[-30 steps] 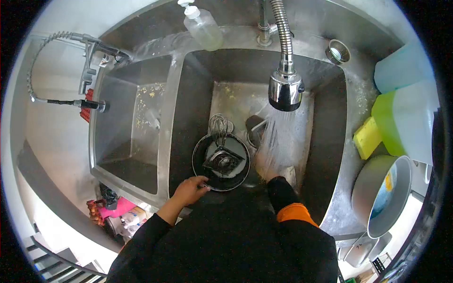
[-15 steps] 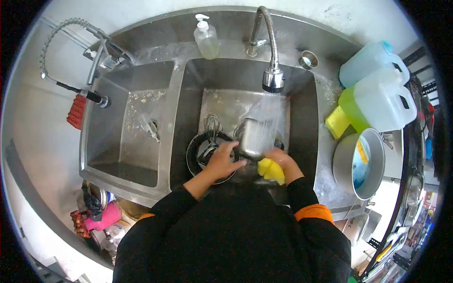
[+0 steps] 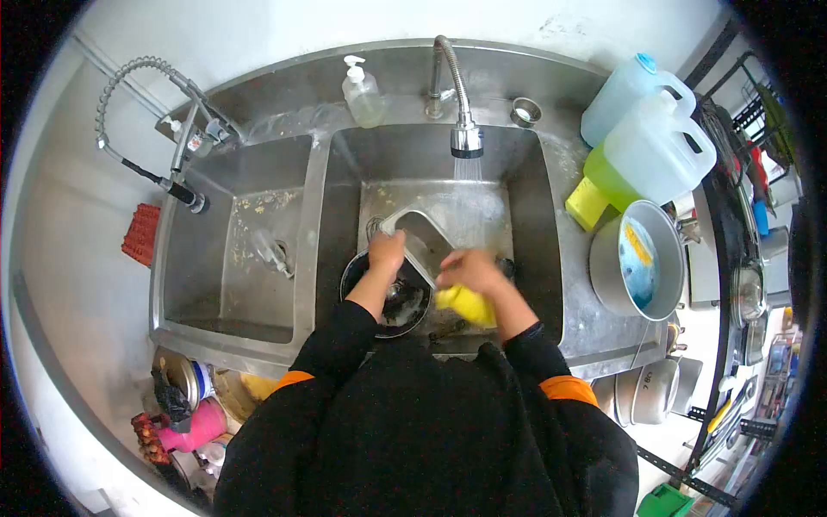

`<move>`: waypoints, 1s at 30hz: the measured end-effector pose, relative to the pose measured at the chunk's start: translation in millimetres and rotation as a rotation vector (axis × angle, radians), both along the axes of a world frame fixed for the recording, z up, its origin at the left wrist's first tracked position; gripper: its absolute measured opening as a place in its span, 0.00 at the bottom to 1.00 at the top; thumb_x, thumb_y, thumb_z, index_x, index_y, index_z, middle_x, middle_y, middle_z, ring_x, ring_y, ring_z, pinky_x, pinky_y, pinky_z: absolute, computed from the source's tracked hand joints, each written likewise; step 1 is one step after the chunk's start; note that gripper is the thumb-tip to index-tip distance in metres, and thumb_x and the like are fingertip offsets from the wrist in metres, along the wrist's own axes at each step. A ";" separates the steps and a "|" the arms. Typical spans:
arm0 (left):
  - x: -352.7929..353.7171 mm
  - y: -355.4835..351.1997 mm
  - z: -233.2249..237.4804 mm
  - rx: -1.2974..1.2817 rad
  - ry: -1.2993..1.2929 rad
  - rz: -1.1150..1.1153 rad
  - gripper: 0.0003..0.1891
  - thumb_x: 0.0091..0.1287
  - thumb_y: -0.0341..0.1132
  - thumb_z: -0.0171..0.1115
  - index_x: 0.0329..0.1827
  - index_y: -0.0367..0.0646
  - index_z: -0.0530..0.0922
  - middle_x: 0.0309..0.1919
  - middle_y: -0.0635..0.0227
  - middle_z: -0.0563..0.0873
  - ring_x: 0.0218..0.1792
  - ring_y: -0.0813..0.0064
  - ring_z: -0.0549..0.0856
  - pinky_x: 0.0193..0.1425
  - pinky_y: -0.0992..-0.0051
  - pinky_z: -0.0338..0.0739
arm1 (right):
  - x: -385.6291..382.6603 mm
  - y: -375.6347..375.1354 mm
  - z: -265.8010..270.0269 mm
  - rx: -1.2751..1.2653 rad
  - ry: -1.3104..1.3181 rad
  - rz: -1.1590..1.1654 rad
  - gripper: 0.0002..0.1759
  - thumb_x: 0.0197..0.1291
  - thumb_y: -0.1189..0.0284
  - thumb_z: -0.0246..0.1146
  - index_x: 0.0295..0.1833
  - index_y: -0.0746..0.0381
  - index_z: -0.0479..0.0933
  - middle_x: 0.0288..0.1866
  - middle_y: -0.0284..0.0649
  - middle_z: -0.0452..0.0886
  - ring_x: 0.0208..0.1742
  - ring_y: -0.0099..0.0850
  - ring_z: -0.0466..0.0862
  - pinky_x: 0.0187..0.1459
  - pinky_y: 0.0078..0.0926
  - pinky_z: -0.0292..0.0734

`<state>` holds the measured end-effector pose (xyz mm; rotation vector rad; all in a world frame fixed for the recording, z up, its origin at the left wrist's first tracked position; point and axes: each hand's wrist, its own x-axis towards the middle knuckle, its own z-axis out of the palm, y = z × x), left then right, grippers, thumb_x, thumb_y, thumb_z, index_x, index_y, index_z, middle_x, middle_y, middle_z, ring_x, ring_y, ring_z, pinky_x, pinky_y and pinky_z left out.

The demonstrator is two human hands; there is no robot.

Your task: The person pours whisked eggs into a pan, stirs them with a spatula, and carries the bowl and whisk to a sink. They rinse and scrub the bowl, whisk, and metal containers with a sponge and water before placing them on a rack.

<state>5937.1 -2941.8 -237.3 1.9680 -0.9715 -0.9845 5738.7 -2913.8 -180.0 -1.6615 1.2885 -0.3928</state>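
My left hand [image 3: 386, 251] is closed on the rim of a rectangular metal pan [image 3: 424, 236], which is tilted with its hollow side showing. Blurred by motion, my right hand [image 3: 473, 270] grips a soft yellow sponge [image 3: 466, 305] beside the pan's near right edge. Below my left hand, a round black pan [image 3: 407, 316] sits in the right sink basin [image 3: 525, 258] with dark items inside it. Wire loops of a whisk [image 3: 372, 227] show next to my left hand, mostly hidden.
Water runs from the flexible faucet [image 3: 467, 140] behind the pan. A soap bottle [image 3: 363, 96] and a small metal cup [image 3: 525, 112] stand on the back ledge. On the right are two jugs [image 3: 650, 146], a yellow sponge block [image 3: 587, 203] and a pot of sudsy water [image 3: 607, 280].
My left hand has moved from beside the metal pan to its rim. The pan has turned over and away from the water stream. My right hand has shifted left with the sponge.
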 end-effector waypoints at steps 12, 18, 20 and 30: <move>-40.8 36.2 76.2 -0.012 0.204 -0.138 0.15 0.49 0.37 0.52 0.31 0.32 0.77 0.25 0.52 0.81 0.28 0.60 0.80 0.35 0.65 0.71 | 43.4 17.5 -19.5 -0.551 0.201 -0.103 0.11 0.51 0.71 0.54 0.39 0.65 0.72 0.40 0.49 0.74 0.46 0.46 0.72 0.43 0.39 0.72; -52.3 37.4 74.3 -0.291 -0.261 -0.314 0.14 0.50 0.38 0.52 0.32 0.36 0.77 0.28 0.47 0.80 0.33 0.49 0.78 0.40 0.60 0.72 | 57.1 15.1 -24.7 -0.452 0.685 0.109 0.11 0.48 0.74 0.53 0.38 0.68 0.73 0.41 0.48 0.74 0.43 0.41 0.76 0.45 0.35 0.72; -47.6 39.2 83.4 -0.352 -0.305 -0.325 0.13 0.50 0.35 0.50 0.33 0.37 0.77 0.29 0.48 0.79 0.34 0.49 0.78 0.41 0.59 0.71 | 54.1 19.0 -32.8 -0.494 0.663 0.240 0.11 0.48 0.74 0.52 0.36 0.66 0.74 0.39 0.47 0.75 0.44 0.42 0.75 0.47 0.34 0.71; -43.1 29.9 101.4 -0.325 -0.187 -0.303 0.18 0.47 0.34 0.53 0.44 0.40 0.74 0.40 0.53 0.78 0.41 0.54 0.77 0.47 0.66 0.71 | 37.0 -12.4 13.0 -1.026 0.358 0.224 0.10 0.48 0.70 0.52 0.32 0.64 0.74 0.37 0.43 0.74 0.43 0.40 0.71 0.45 0.37 0.66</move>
